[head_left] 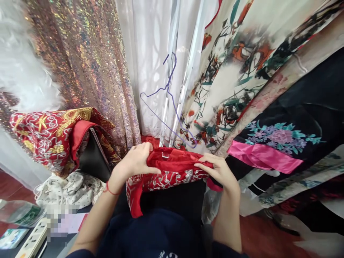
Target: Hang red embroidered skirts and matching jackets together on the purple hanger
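A red garment with silver embroidery [172,181] spreads in front of my body, its plain red waistband [177,165] stretched between my hands. A small white hook or tag shows inside the band. My left hand [135,161] grips the band's left end, thumb lying along the front edge. At the right end, my right hand [219,171] pinches the band between thumb and fingers. Just beyond the garment is a thin purple hanger [168,91], tilted, with nothing on it; what supports it is unclear.
Another red embroidered garment [51,134] drapes over a black surface at left, above a dotted white cloth [72,188]. A plastic bottle [21,213] and power strip [33,238] lie lower left. Sequined fabric [80,53], metal poles [185,82] and floral garments [228,79] stand behind.
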A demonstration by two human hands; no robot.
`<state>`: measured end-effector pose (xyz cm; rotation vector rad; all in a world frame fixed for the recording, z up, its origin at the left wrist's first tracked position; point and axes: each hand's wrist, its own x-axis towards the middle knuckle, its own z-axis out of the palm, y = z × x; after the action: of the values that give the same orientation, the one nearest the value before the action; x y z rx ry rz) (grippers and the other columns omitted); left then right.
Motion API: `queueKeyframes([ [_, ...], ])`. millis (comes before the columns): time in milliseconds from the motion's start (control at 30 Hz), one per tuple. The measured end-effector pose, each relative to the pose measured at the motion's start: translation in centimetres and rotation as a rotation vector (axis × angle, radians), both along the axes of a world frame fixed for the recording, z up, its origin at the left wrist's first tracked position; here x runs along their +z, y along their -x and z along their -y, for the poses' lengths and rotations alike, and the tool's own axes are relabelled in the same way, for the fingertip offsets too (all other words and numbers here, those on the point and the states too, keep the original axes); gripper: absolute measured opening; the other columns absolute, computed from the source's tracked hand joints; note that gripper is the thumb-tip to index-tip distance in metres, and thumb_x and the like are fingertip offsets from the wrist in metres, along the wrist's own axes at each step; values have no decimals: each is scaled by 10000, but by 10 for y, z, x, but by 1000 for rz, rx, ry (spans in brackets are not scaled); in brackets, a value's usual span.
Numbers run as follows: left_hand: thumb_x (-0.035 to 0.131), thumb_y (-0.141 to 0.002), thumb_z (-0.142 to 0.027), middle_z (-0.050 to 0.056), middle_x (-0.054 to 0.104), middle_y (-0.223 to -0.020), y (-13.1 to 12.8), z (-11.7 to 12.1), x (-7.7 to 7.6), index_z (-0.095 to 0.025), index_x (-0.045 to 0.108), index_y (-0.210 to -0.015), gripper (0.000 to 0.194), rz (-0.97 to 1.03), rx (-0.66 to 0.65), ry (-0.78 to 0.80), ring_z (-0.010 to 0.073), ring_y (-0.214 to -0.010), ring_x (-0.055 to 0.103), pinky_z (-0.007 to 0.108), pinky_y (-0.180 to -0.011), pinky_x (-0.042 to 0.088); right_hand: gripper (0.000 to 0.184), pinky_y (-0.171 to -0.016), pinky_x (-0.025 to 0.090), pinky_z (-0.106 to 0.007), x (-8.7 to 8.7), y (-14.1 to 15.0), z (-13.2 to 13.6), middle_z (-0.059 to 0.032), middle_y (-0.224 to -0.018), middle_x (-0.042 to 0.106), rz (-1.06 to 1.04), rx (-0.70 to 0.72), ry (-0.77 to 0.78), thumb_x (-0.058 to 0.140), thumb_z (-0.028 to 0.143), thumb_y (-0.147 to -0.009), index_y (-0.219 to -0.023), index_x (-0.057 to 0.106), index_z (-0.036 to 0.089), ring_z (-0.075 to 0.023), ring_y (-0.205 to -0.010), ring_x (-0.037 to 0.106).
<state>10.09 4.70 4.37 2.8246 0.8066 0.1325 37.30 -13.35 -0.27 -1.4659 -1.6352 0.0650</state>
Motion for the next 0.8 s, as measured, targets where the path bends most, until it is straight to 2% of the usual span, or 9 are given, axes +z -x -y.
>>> queueKeyframes([
  [100,754,-554,-787,285,532,-1414,-24,12,-28,-110,395,-1432,1165,-6,-66,-5,429,-1344,504,527,-1081,389,284,-654,482,-293,7,7,7,-29,-782,551,61,-16,16,626,411,-946,-737,639,220,-166,-694,568],
  [233,738,-710,-670,233,712,-1127,-45,13,-53,-121,535,-1295,827,-151,-2,28,408,-1100,679,472,-955,476,320,-673,488,-285,10,10,8,-27,-801,549,80,-21,41,578,383,-975,-700,566,220,-161,-706,577],
  [300,731,-697,-702,198,731,-1076,-44,11,-55,-163,609,-1150,714,-171,-29,41,398,-1032,703,432,-876,508,308,-648,478,-279,8,10,5,-8,-745,539,69,-12,34,583,375,-974,-708,554,223,-152,-659,565],
  [433,772,-567,-775,141,733,-1003,-28,9,-54,-183,613,-1050,781,-86,-190,137,394,-969,710,434,-859,522,245,-658,480,-281,0,13,-5,-9,-742,558,45,-21,-45,590,362,-974,-769,592,227,-159,-669,571],
  [533,718,-753,-668,166,671,-1220,-17,11,-53,-181,475,-1281,759,193,-225,265,329,-1112,677,411,-960,511,204,-688,484,-289,-4,14,-7,-23,-795,582,58,-67,-120,614,351,-962,-799,621,229,-166,-710,587],
  [600,558,-946,-479,158,579,-1384,-12,12,-52,-208,400,-1354,514,366,-279,313,240,-1207,636,359,-1027,487,185,-698,485,-296,-4,14,-6,-30,-824,600,74,-79,-144,634,349,-950,-808,638,230,-172,-731,598],
  [667,376,-1009,-267,117,551,-1429,-12,14,-50,-239,485,-1289,302,366,-319,247,193,-1169,648,333,-1006,493,178,-698,487,-303,-3,15,-3,-33,-833,614,85,-63,-144,635,348,-950,-814,653,234,-176,-738,603],
  [733,306,-964,-129,93,543,-1447,-14,15,-49,-247,582,-1219,394,256,-269,101,197,-1102,671,341,-947,511,190,-693,488,-308,-1,18,-1,-35,-826,618,92,-39,-131,632,354,-951,-805,658,236,-179,-737,601],
  [800,372,-897,-98,104,534,-1453,-19,15,-50,-240,640,-1204,431,155,-190,-31,240,-1128,658,377,-960,503,206,-687,486,-312,1,22,0,-37,-821,620,101,-22,-122,629,366,-952,-797,659,234,-179,-731,594],
])
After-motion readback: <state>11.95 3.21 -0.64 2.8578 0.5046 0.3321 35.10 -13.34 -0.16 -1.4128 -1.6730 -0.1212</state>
